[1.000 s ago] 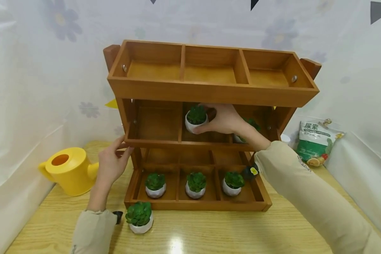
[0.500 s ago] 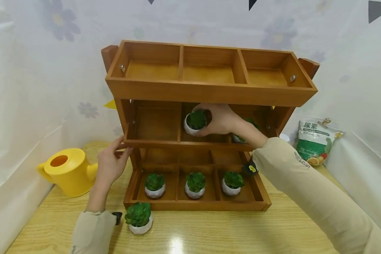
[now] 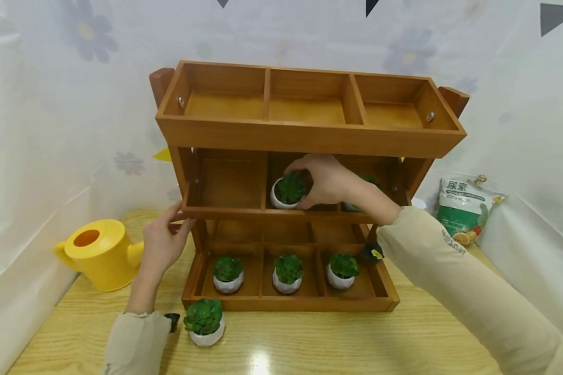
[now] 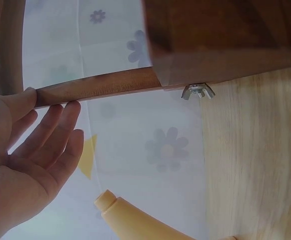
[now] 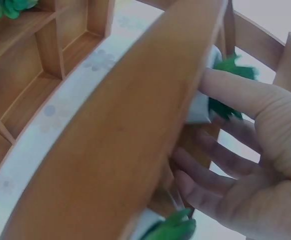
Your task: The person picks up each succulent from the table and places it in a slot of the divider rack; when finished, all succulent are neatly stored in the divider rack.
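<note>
A wooden three-tier shelf (image 3: 309, 136) stands in the head view. My right hand (image 3: 327, 179) grips a succulent in a white pot (image 3: 282, 201) in the middle compartment of the middle tier; its thumb lies along the pot (image 5: 199, 110) in the right wrist view. My left hand (image 3: 165, 240) pinches the left end of the middle tier; the left wrist view has thumb and fingertips on a wooden strip (image 4: 100, 86). To the right of my right hand, another potted succulent (image 3: 370, 181) is partly hidden by the forearm.
Several potted succulents (image 3: 288, 271) sit in the bottom tier's compartments. One more succulent (image 3: 204, 320) stands on the wooden table (image 3: 338, 341) before the shelf's left corner. A yellow watering can (image 3: 107, 258) is at left, a green-and-white bag (image 3: 464, 208) at right.
The succulent in my right hand has come down a little, lower into the middle compartment. My left hand keeps its hold on the shelf.
</note>
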Demonstrator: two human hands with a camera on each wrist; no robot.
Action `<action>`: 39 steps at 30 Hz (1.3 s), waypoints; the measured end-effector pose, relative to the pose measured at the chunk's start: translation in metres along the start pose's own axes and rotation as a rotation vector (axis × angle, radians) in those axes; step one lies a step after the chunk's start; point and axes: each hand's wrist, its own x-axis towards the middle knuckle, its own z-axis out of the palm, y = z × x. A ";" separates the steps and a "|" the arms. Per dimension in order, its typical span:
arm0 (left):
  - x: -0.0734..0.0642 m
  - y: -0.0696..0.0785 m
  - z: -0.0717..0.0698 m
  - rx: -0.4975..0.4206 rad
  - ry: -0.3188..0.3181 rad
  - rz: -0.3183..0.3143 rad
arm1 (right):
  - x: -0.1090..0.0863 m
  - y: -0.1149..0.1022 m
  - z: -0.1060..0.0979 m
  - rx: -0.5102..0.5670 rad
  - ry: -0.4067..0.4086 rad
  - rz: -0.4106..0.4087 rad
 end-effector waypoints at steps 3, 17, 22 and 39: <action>0.000 0.000 0.000 -0.004 0.002 0.000 | -0.004 0.001 -0.004 0.050 -0.008 0.039; -0.001 0.003 0.001 -0.014 -0.012 -0.032 | -0.067 0.002 -0.003 0.033 0.315 -0.149; 0.001 0.004 0.001 -0.014 -0.010 -0.039 | -0.090 -0.011 -0.001 0.085 0.529 -0.272; 0.000 0.000 0.001 -0.003 0.012 0.015 | -0.095 -0.046 0.139 0.604 0.269 -0.147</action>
